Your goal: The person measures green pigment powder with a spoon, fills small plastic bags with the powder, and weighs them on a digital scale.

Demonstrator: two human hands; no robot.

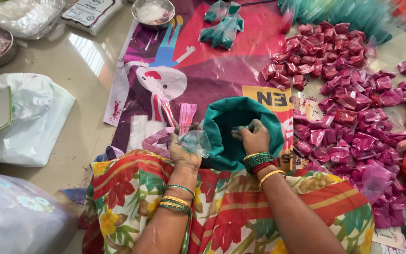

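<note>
Beige floor (85,70) | printed sheet (222,66) | left hand (183,149) pinching clear pouch (196,141) | right hand (253,136) closed inside green bag (240,117)

A small clear plastic bag (196,142) is crinkly and see-through. It is held up in the left hand (183,153), near the middle of the scene, with its open end up. Just to its right sits a big green sack (240,115), open at the top, with dark green powder inside. The right hand (254,137) is dipped into it.
</note>
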